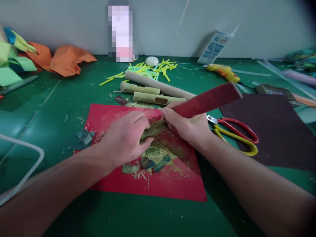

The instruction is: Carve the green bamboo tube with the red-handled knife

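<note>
My left hand (125,138) is closed around a short green bamboo piece (153,130), holding it over a red sheet (170,184). My right hand (186,125) grips a tool with a long red handle (209,98) that points up and to the right; its working end meets the bamboo between my hands and is hidden by my fingers. Green shavings and small scraps (153,159) lie on the red sheet under the hands.
Two more bamboo pieces (148,93) and a wooden rod (158,86) lie behind the sheet. Red-and-yellow scissors (234,135) rest on the right beside a dark sheet (271,128). A yellow glue gun (223,72), cut straws (148,69), orange paper (64,59) and folded paper (12,56) sit further back.
</note>
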Tool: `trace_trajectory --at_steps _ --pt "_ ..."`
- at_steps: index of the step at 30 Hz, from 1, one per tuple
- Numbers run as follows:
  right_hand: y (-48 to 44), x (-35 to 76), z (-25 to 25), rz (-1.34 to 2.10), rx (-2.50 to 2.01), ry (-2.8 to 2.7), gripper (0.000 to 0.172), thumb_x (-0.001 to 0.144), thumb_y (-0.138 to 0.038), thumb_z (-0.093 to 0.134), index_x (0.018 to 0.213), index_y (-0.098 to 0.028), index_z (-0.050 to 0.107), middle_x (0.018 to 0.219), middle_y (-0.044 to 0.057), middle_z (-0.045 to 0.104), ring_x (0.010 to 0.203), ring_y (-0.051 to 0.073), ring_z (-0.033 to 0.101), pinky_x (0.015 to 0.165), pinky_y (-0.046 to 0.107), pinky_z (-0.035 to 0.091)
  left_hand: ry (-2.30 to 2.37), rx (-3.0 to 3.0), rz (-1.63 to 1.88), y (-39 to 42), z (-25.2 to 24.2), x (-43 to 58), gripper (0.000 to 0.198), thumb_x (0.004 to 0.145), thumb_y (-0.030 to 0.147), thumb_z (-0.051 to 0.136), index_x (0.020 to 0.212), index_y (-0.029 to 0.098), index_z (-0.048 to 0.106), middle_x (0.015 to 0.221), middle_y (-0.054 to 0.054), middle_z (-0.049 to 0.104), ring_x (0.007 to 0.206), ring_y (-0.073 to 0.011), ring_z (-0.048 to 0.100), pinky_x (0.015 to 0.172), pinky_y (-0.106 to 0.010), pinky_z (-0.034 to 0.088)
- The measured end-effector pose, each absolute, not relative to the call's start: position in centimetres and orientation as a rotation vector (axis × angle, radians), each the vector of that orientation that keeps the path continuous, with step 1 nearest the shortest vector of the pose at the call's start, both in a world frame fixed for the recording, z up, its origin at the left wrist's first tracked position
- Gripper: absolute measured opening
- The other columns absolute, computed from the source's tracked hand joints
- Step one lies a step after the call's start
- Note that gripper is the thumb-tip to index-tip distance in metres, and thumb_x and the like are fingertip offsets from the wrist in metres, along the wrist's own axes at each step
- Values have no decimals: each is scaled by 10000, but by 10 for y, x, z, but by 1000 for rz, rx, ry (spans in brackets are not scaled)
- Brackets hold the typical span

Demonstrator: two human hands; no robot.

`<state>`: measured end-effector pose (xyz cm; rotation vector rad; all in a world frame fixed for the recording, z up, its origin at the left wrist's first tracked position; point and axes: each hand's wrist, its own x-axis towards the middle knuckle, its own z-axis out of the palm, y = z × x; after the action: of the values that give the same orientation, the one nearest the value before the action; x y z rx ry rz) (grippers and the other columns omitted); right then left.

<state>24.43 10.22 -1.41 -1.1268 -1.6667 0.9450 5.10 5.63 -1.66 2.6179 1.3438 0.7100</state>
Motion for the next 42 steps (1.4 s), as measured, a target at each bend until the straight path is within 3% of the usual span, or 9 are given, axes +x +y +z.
trace_trajectory --at_steps 28,36,42 --pt "111 253 -22 921 -1058 -1593 278 807 -240 651 537 -232 586 485 -23 504 449 108 431 452 289 362 1366 2576 729 57 -22 50 144 859 247 681 902 117 636 895 -80 636 846 -226 611 725 -349 480" --pt "85 238 -8 812 -1055 -1649 230 834 -287 662 623 -231 588 583 -21 560 542 122 512 517 278 430 1447 2548 659 56 -20 52 192 848 309 705 804 174 576 852 -58 612 785 -222 591 620 -330 410" --pt "84 225 -15 843 -1077 -1614 208 807 -274 671 625 -217 588 600 -28 582 578 118 533 537 264 447 1456 2559 655 57 -22 51 173 840 296 699 828 174 578 898 -78 638 832 -245 623 644 -349 455"
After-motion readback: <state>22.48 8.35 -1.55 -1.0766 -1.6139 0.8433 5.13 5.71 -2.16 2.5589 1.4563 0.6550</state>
